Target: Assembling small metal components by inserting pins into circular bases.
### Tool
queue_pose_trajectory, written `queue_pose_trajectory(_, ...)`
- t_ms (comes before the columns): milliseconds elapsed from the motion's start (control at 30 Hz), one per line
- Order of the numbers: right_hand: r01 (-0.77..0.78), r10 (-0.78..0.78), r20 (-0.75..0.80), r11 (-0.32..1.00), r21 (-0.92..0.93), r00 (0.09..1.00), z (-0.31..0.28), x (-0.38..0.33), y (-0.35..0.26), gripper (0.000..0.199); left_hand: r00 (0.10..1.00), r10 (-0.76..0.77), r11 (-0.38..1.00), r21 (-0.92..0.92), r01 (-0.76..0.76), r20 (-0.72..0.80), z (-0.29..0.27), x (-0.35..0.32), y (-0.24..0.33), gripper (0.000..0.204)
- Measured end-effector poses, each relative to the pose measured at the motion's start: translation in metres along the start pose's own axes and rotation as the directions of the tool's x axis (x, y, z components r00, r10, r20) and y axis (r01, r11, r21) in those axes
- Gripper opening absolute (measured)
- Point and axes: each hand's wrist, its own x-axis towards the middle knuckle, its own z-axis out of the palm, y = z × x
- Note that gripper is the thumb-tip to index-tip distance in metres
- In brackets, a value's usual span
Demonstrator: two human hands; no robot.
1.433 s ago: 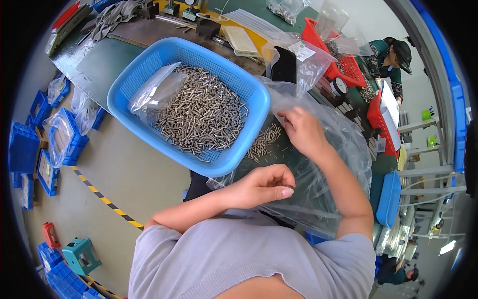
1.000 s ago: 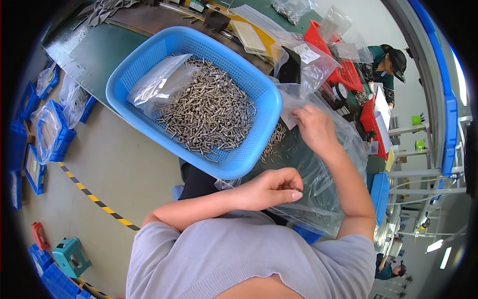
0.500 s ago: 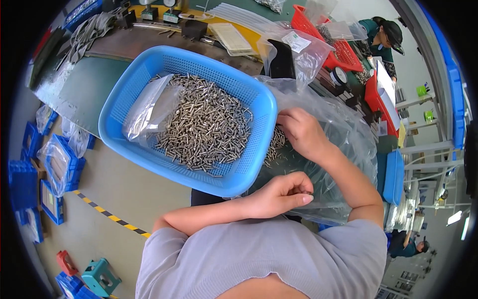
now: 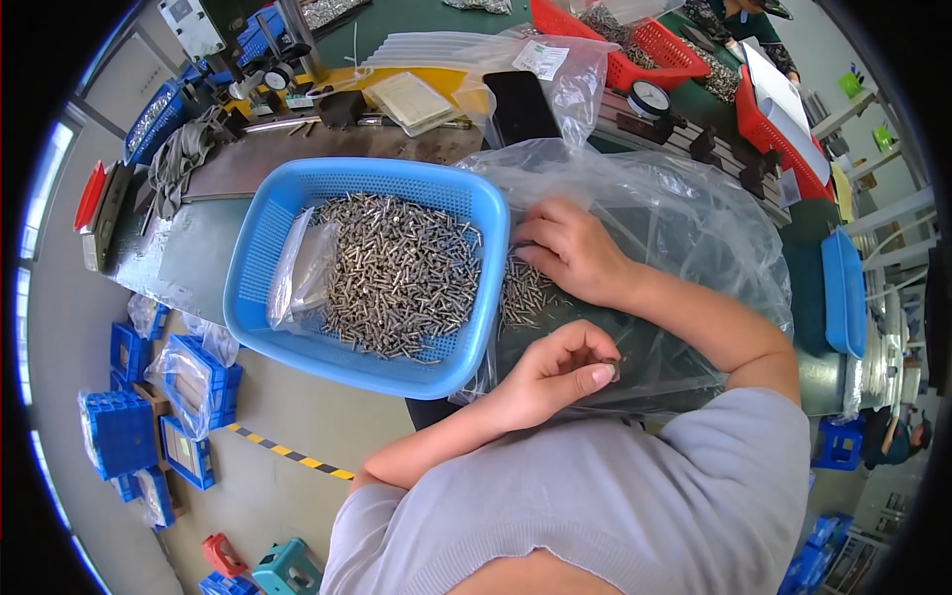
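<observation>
A blue plastic basket [image 4: 367,385] stands in front of me, holding many small metal pins [image 4: 402,288] and a clear plastic bag [image 4: 302,273] at its left end. A loose pile of the same pins [image 4: 526,295] lies beside the basket's right wall. My right hand [image 4: 575,250] reaches to that pile's far edge, fingers bent and pressed together; its fingertips partly hide what they touch. Nearer to me, my left hand [image 4: 565,372] is curled closed, thumb against the fingers. A tiny dark bit shows at its thumb tip, too small to name.
A clear plastic sheet [image 4: 684,228] covers the table to the right. Beyond it are a black phone [image 4: 523,107], a dial gauge [image 4: 650,99] and red baskets [image 4: 625,71]. A co-worker [image 4: 744,25] is at the far right. Blue crates [image 4: 119,431] stand on the floor, left.
The view has shifted, so the basket sits lower and more of the far bench shows. My right hand stays at the pin pile with fingers bent; my left remains curled.
</observation>
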Motion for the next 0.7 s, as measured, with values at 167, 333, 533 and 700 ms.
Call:
queue_pose_trajectory(167, 0.085, -0.082, -0.029, 0.99, 0.11, 0.996, 0.006, -0.005, -0.003, 0.015, 0.994, 0.088, 0.996, 0.012, -0.088, -0.069, -0.001, -0.006, -0.005, 0.017)
queue_pose_trajectory(333, 0.146, -0.151, 0.013, 0.973, 0.177, 0.988, 0.0, -0.013, -0.003, 0.014, 0.964, 0.251, 0.961, -0.094, -0.259, -0.086, -0.006, -0.011, -0.012, 0.019)
queue_pose_trajectory(533, 0.173, -0.188, 0.046, 0.958, 0.227, 0.981, -0.012, -0.022, 0.007, 0.013, 0.912, 0.401, 0.902, -0.135, -0.41, -0.088, -0.006, -0.007, -0.012, 0.024)
queue_pose_trajectory(700, 0.16, -0.164, -0.009, 0.952, 0.259, 0.987, -0.011, -0.031, 0.01, 0.008, 0.881, 0.461, 0.875, -0.111, -0.472, -0.11, 0.0, -0.02, -0.008, 0.023)
